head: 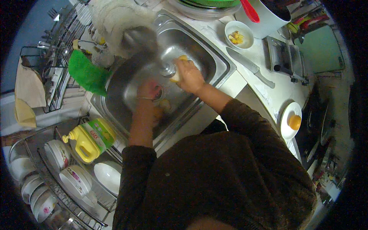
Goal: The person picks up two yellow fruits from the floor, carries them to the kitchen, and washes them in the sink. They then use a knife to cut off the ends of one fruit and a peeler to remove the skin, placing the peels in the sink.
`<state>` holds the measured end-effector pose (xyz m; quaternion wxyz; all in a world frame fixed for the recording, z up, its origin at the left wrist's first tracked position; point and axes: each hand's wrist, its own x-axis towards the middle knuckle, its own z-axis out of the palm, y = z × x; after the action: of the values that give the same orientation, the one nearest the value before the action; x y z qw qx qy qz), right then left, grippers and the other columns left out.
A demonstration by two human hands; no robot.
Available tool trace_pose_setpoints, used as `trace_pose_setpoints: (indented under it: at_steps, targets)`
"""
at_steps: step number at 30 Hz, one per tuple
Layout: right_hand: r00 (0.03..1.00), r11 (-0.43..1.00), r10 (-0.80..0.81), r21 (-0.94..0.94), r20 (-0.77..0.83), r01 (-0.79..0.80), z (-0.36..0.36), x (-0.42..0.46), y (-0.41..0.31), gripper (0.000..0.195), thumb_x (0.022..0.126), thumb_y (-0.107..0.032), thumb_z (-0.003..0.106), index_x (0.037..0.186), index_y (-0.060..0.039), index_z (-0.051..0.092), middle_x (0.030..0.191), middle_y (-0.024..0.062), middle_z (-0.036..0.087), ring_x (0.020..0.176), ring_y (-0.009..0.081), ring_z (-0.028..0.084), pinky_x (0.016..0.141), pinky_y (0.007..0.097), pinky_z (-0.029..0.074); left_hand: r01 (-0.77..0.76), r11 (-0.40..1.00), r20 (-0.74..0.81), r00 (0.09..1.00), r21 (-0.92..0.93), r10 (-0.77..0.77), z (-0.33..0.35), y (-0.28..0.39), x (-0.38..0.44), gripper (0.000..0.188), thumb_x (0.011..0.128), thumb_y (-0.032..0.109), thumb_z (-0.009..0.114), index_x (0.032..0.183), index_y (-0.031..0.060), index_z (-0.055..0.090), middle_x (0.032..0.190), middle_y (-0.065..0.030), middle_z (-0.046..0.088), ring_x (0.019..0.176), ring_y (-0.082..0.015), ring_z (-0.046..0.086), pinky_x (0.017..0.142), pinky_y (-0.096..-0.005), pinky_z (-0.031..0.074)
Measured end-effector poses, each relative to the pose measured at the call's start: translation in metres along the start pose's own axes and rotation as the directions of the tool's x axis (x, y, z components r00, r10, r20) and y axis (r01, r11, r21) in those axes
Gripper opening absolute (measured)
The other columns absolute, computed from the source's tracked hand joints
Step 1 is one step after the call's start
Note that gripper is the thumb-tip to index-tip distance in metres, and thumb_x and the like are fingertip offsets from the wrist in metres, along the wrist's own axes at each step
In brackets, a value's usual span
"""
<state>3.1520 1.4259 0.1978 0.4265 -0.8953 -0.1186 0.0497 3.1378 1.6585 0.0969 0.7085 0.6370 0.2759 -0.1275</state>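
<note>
My right hand grips a pale yellow piece of food, perhaps a peeled potato, beside the faucet's spout. The hand partly covers the piece. Lower in the stainless steel sink, my left hand is blurred near the drain, and its fingers cannot be made out. A reddish patch shows at its edge. Close below lies a small round yellowish item, dim and unclear.
Right of the sink, a kitchen knife lies by a white bowl with yellow pieces. A white lid with an orange knob sits nearer me. At left are a green cloth, a yellow detergent jug and racked bowls.
</note>
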Motion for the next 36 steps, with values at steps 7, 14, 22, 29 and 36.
trace_pose_setpoints:
  at_steps: [7, 14, 22, 29, 36]
  targets:
    - [0.976, 0.999, 0.018, -0.024, -0.216, -0.024, -0.114, -0.092, 0.008, 0.080, 0.059, -0.026, 0.080, 0.125, 0.0005, 0.042, 0.117, 0.0219, 0.049, 0.110, 0.0371, 0.048, 0.098, 0.0412, 0.038, 0.141, 0.875, 0.303, 0.953, -0.464, 0.007, -0.046, 0.029, 0.046, 0.026, 0.085, 0.023, 0.060, 0.102, 0.0046, 0.057, 0.083, -0.0060, 0.062, 0.066, -0.0179, 0.056, 0.060, -0.0322, 0.050]
    - [0.599, 0.827, 0.425, 0.022, -0.678, -0.562, -0.233, -0.239, 0.055, 0.089, 0.061, -0.019, 0.084, 0.132, 0.0018, 0.035, 0.126, 0.0198, 0.046, 0.113, 0.0264, 0.051, 0.094, 0.0350, 0.045, -0.316, 0.715, 0.391, 0.918, 0.624, 0.064, -0.113, -0.078, 0.068, 0.041, 0.079, 0.031, 0.068, 0.107, 0.0031, 0.056, 0.088, -0.0062, 0.060, 0.078, -0.0184, 0.058, 0.072, -0.0349, 0.049]
    - [0.526, 0.541, 0.210, -0.350, -0.824, -0.765, -0.279, -0.319, 0.104, 0.068, 0.056, -0.027, 0.080, 0.113, -0.0023, 0.054, 0.109, 0.0199, 0.060, 0.104, 0.0350, 0.054, 0.093, 0.0424, 0.041, -0.416, -0.291, 0.333, 0.896, 0.862, -0.294, -0.122, -0.145, -0.014, 0.042, 0.077, 0.030, 0.068, 0.106, 0.0019, 0.058, 0.093, -0.0115, 0.063, 0.082, -0.0239, 0.062, 0.070, -0.0381, 0.051]
    - [0.642, 0.324, -0.028, -0.614, -0.767, -0.720, -0.263, -0.318, 0.145, 0.061, 0.068, -0.032, 0.077, 0.112, 0.0034, 0.055, 0.108, 0.0200, 0.058, 0.102, 0.0345, 0.056, 0.091, 0.0430, 0.042, -0.537, -0.543, 0.409, 0.843, 0.645, -0.349, -0.070, -0.121, -0.046, 0.031, 0.078, 0.027, 0.066, 0.100, 0.0058, 0.062, 0.094, -0.0131, 0.065, 0.083, -0.0254, 0.064, 0.070, -0.0388, 0.052]
    - [0.886, 0.940, -0.099, -0.334, -0.452, -0.066, -0.181, -0.159, 0.033, 0.029, 0.081, -0.003, 0.063, 0.109, -0.0010, 0.058, 0.116, 0.0150, 0.058, 0.110, 0.0277, 0.054, 0.095, 0.0346, 0.040, -0.101, 0.692, 0.394, 0.875, 0.715, -0.281, -0.035, -0.068, -0.070, 0.030, 0.080, 0.026, 0.063, 0.103, 0.0082, 0.061, 0.097, -0.0119, 0.064, 0.084, -0.0252, 0.064, 0.069, -0.0390, 0.052]
